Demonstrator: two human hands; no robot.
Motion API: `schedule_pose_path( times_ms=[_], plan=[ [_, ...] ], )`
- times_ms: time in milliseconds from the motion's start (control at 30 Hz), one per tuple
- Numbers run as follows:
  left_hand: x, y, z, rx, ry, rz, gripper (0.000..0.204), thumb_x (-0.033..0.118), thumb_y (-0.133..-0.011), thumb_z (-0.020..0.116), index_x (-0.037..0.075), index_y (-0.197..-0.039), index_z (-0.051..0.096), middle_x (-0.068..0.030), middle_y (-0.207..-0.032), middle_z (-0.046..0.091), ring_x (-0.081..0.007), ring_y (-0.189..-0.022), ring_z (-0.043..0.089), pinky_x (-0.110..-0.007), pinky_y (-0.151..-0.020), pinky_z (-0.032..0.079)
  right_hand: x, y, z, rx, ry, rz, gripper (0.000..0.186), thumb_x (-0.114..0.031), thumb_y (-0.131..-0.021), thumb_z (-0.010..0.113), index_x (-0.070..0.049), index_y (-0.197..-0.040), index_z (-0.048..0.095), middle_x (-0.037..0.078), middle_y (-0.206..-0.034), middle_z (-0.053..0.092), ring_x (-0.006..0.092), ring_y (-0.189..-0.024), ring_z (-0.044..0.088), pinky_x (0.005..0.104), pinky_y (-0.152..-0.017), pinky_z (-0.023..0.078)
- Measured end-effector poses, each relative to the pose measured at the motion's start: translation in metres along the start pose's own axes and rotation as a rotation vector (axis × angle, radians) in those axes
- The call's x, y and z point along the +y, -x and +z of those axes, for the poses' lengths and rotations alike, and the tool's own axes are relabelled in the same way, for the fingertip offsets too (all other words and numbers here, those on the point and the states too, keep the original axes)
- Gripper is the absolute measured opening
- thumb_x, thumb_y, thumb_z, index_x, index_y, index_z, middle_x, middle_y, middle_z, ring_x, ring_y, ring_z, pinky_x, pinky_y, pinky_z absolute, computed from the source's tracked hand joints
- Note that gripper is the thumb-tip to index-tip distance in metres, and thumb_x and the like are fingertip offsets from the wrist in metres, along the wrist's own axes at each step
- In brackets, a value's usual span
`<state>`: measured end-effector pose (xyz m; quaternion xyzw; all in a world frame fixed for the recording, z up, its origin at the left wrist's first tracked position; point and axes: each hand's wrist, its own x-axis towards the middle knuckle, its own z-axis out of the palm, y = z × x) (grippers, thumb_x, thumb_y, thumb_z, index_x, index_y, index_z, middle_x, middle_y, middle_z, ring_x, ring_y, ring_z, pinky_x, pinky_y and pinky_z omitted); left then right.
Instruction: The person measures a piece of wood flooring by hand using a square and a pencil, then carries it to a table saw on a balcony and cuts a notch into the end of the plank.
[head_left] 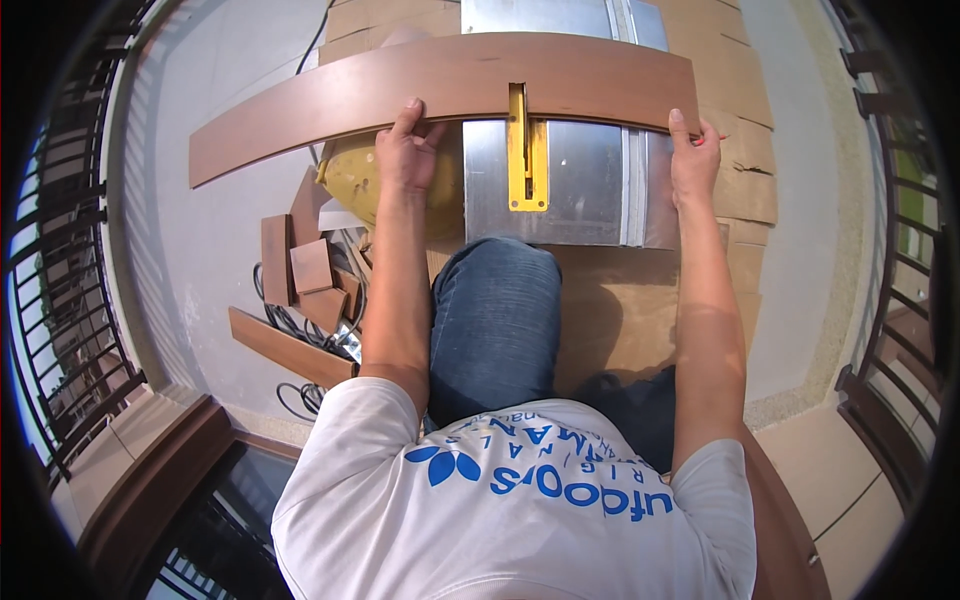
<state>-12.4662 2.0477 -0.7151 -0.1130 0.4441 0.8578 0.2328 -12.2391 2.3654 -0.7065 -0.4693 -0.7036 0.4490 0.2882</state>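
Observation:
A long reddish-brown wooden plank [420, 85] lies crosswise over the metal top of a table saw [585, 180], its left part reaching out past the saw. A yellow insert plate [528, 190] with a dark slot is set into the top, and a narrow notch in the plank's near edge lines up with it. My left hand [408, 150] grips the near edge left of the insert, thumb on top. At the right end my right hand [694, 155] grips the corner the same way. A small red tip, perhaps a pencil, pokes out beside its fingers.
Several wood offcuts [310, 265] and black cable [285, 320] lie on the floor at left, with a longer board piece [290, 347] nearer me. A yellow rounded object [350, 180] is partly under the plank. Cardboard [735, 190] covers the floor around the saw. Dark railings [75, 300] stand at both sides.

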Motion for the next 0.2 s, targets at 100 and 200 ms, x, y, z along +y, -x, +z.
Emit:
schedule_pose_path(
  times_ms=[100,200],
  plan=[
    [-0.0005,0.0016,0.0008,-0.015,-0.005,0.007,0.018,0.012,-0.093,0.068,0.006,-0.11,0.065,-0.0028,-0.101,0.069,-0.0187,-0.094,0.067,-0.045,-0.083,0.058,0.0018,-0.0021,0.0008,0.02,0.008,-0.044,0.063,-0.044,-0.088,0.077,0.006,-0.123,0.059,0.007,-0.102,0.063,0.0139,-0.091,0.055,0.0285,-0.084,0.047],
    [-0.001,0.0009,0.0001,-0.012,-0.018,0.009,0.019,0.012,-0.094,0.068,0.005,-0.111,0.065,-0.0037,-0.103,0.069,-0.0203,-0.097,0.068,-0.047,-0.087,0.058,0.0025,-0.0032,0.0011,-0.008,-0.078,-0.007,0.068,-0.045,-0.086,0.078,0.006,-0.125,0.058,0.01,-0.109,0.064,0.0145,-0.095,0.056,0.0288,-0.085,0.047]
  ],
)
